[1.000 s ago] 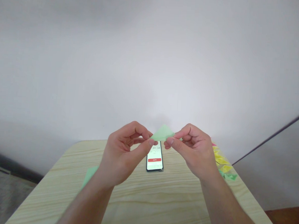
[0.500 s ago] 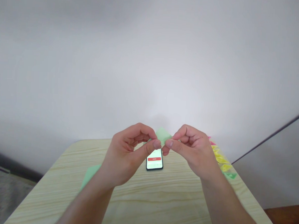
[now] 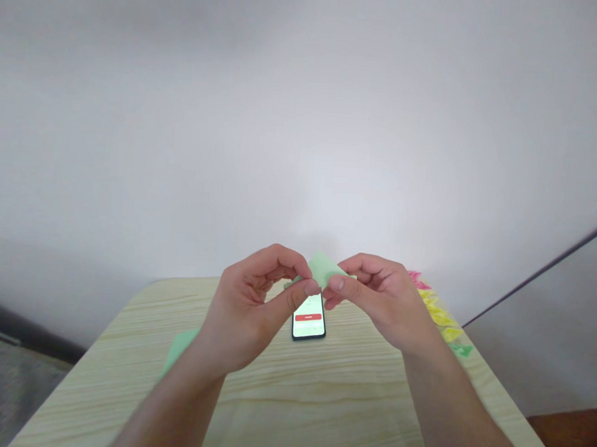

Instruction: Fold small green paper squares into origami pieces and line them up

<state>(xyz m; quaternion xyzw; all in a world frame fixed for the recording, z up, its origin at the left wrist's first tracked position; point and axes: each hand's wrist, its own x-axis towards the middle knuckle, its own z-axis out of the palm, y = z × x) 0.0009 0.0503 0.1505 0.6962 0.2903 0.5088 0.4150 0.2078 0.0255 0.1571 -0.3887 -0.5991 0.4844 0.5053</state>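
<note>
A small folded sheet of light green paper (image 3: pixel 325 268) is held up above the far part of the table, with a peak pointing away from me. My left hand (image 3: pixel 262 301) pinches its left side between thumb and forefinger. At the right side, my right hand (image 3: pixel 377 298) grips it, thumb on the near face and fingers behind. Parts of the paper are covered by my fingertips. Just below and beyond the hands lies a phone (image 3: pixel 309 329) with a lit screen and a red bar; its upper end is hidden.
On the wood-grain table (image 3: pixel 314 404), more green paper (image 3: pixel 179 347) lies partly under my left forearm. Several folded paper pieces, pink (image 3: pixel 417 280), yellow (image 3: pixel 438 314) and green (image 3: pixel 462 350), line the right edge. A pale wall (image 3: pixel 303 130) rises behind the table.
My right hand's fingers have shifted on the paper, its forefinger moving back, so more of the green sheet shows. The left hand has barely moved.
</note>
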